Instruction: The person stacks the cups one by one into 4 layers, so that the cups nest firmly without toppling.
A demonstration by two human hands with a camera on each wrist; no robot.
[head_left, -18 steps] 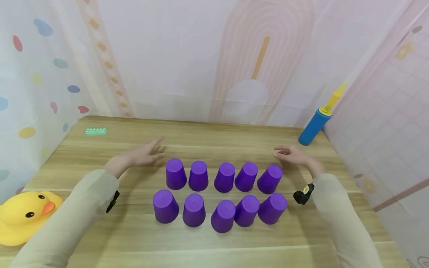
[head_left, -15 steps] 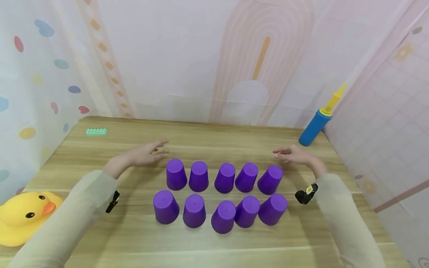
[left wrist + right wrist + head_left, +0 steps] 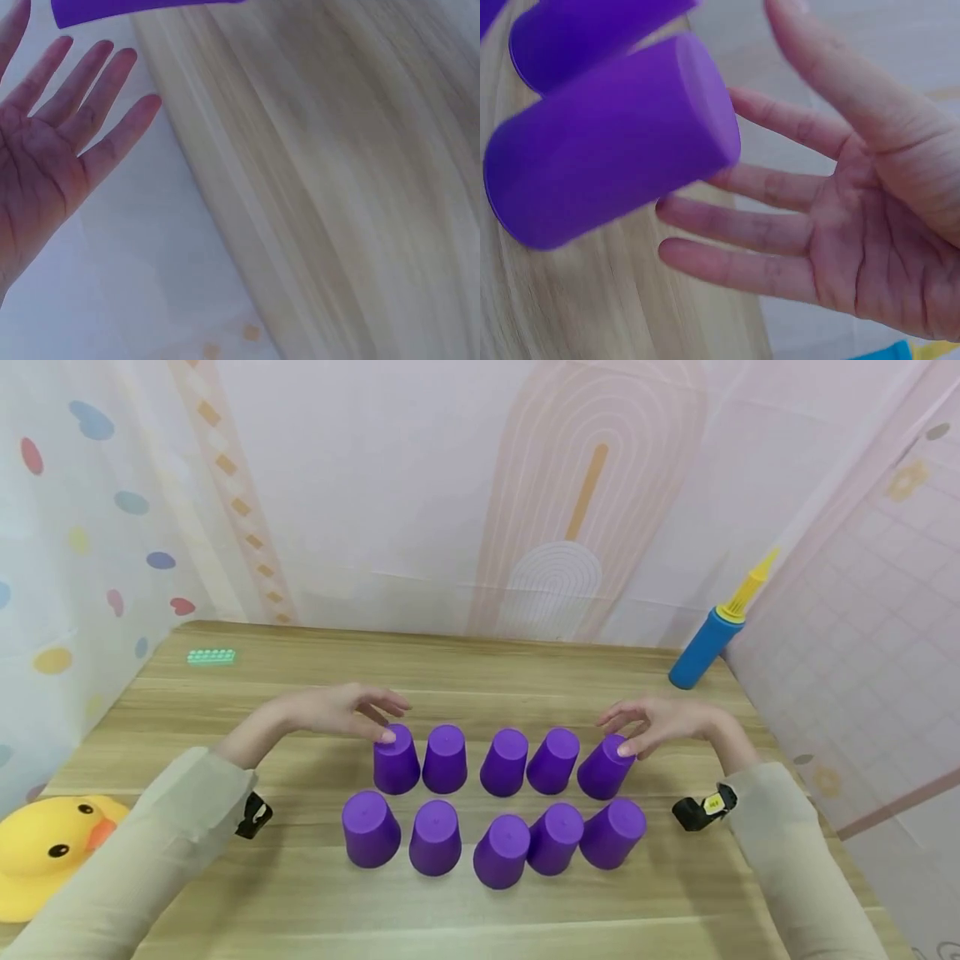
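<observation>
Purple upturned cups [image 3: 495,802] crowd mid-bench in two tight rows, so the spread, empty left hand [image 3: 341,710] and right hand [image 3: 660,722], touching the nine- and three-o'clock back cups, could topple neighbours.

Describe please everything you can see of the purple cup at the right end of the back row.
The purple cup is plain, smooth and looks like plastic. It stands upside down on the wooden table, flat base up, last on the right of the back row of five. It looks slightly tilted. The right hand is spread over it, thumb at its base; real contact is uncertain.
</observation>
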